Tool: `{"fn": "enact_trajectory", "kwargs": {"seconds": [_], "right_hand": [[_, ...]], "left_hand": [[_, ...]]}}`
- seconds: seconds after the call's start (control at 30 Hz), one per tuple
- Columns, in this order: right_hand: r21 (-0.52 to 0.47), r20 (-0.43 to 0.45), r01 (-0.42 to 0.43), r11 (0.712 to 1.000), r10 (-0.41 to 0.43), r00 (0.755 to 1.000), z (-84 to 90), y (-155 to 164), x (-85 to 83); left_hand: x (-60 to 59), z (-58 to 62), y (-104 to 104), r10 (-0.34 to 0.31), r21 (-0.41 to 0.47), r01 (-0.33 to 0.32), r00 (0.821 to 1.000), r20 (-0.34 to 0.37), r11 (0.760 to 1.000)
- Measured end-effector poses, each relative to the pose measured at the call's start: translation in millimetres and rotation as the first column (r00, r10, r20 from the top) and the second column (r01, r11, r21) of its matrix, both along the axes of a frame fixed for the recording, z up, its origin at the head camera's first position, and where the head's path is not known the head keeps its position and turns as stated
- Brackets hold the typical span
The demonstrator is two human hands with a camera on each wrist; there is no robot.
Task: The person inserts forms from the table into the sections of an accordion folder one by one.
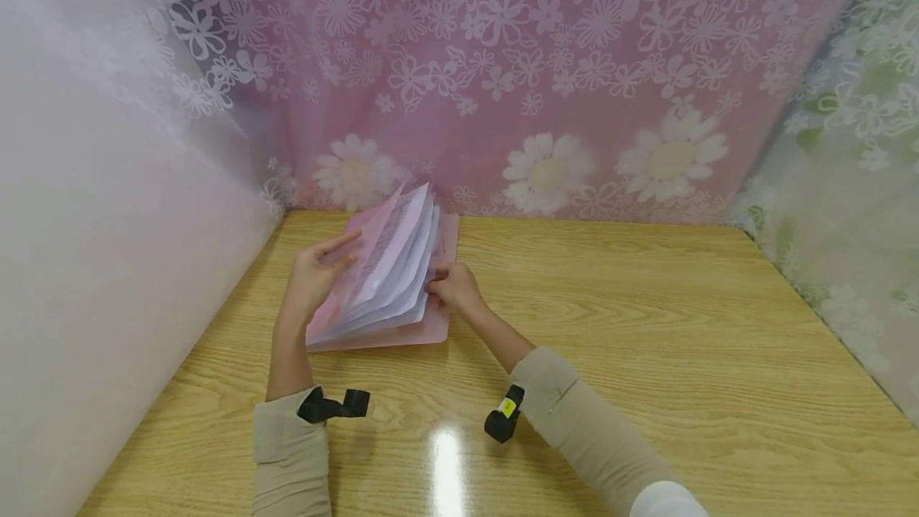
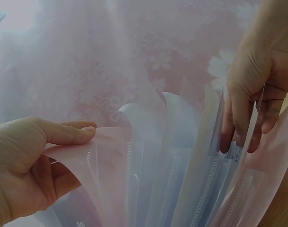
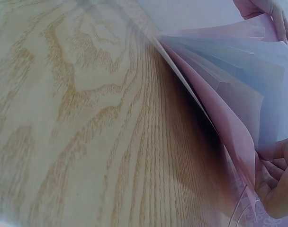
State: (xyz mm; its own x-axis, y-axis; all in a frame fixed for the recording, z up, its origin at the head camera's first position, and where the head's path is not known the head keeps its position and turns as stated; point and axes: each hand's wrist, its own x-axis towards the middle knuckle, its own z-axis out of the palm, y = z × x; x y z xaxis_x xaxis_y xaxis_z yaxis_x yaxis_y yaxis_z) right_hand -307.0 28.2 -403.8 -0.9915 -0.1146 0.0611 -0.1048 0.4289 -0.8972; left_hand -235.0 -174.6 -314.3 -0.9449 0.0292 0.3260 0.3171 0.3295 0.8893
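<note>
Pink folder (image 1: 402, 325) fanned; left hand (image 1: 312, 278) pinches translucent cover; right hand (image 1: 454, 287) pinches glossy sleeves.

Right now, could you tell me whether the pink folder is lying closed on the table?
No, the pink folder is open, its clear sleeves fanned upward between both hands.

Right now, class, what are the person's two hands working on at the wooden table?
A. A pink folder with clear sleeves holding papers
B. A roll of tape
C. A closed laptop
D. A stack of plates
A: the left hand holds the pink folder open while the right hand pinches its sleeves.
</note>
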Motion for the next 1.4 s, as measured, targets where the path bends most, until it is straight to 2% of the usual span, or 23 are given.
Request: {"fn": "enact_trajectory", "kwargs": {"seconds": [0.3, 0.53, 0.63, 0.83, 0.93, 1.07, 1.2, 1.33, 1.4], "right_hand": [[-0.015, 0.001, 0.001, 1.0, -0.001, 1.0, 2.1, 1.6, 2.5], [-0.117, 0.06, 0.007, 0.993, 0.0, 0.998, 3.3, 9.4, 3.5], [-0.18, 0.084, 0.01, 0.984, 0.005, 0.996, 5.1, 16.4, 3.3], [-0.285, 0.111, 0.007, 0.959, 0.026, 0.993, 8.8, 35.1, 3.1], [-0.292, 0.111, 0.013, 0.956, 0.02, 0.994, 9.9, 44.5, 5.7], [-0.265, 0.123, 0.02, 0.964, 0.013, 0.992, 9.4, 54.1, 11.6], [-0.244, 0.212, 0.0, 0.97, 0.054, 0.976, 5.8, 59.3, 19.4], [-0.274, 0.299, -0.076, 0.959, 0.16, 0.941, 0.2, 60.2, 30.0], [-0.296, 0.316, -0.103, 0.95, 0.199, 0.927, -6.3, 58.3, 33.6]], "left_hand": [[-1.0, -1.9, 0.7, -0.007, 0.011, 0.007, 1.0, -0.005, 1.0], [-1.4, -2.3, 1.9, 0.003, 0.003, -0.003, 1.0, 0.01, 1.0], [-6.2, -6.7, 0.1, -0.001, 0.022, 0.001, 1.0, 0.023, 1.0], [-20.8, -23.8, -7.7, 0.0, 0.03, 0.0, 1.0, 0.025, 1.0], [-23.5, -28.1, -8.6, 0.001, 0.024, -0.001, 1.0, 0.007, 1.0], [-22.2, -27.7, -8.0, 0.004, 0.031, -0.004, 1.0, 0.01, 1.0], [-14.3, -19.5, -4.1, 0.005, 0.03, -0.005, 1.0, 0.018, 1.0], [-3.7, -9.1, 3.5, -0.004, 0.008, 0.004, 1.0, -0.003, 1.0], [-8.2, -15.6, 4.0, 0.0, 0.002, 0.0, 1.0, -0.013, 1.0]]}}
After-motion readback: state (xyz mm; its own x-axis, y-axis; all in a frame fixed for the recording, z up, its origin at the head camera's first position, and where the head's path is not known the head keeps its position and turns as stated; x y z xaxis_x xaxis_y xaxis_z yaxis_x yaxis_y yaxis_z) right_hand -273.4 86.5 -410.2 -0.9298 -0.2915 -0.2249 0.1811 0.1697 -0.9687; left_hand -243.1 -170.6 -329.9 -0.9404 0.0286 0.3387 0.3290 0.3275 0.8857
